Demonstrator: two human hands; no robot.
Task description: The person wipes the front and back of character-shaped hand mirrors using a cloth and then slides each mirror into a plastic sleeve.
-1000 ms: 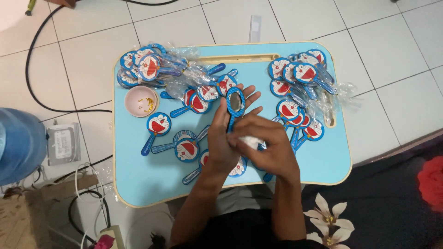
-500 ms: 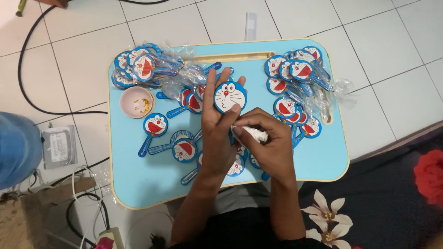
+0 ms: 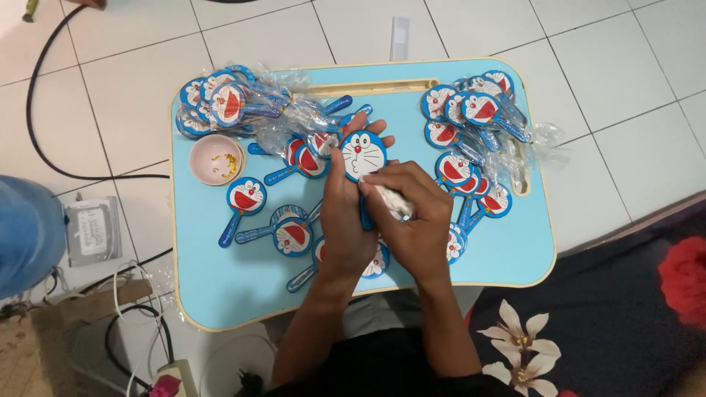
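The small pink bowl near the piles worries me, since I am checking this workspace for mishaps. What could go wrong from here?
1. The pink bowl holds small gold pieces and sits close to the wrapped stack of fans; a nudge might tip it and scatter them.
2. The left hand holds the round cartoon fan while the right hand presses white wrapping against it; loose fans under both wrists could get bent.
3. The right pile lies near the table edge and might slide off.

place: home, floor-level craft spot | floor: white ceramic tiles [image 3: 603, 66] | furniture: light-blue folding lap table [image 3: 220, 294] set low on the tiles | bedding: dark floral blanket [image 3: 610, 323] at the sitter's side | wiring: black cable [image 3: 33, 125] and power strip [image 3: 173, 382] loose on floor
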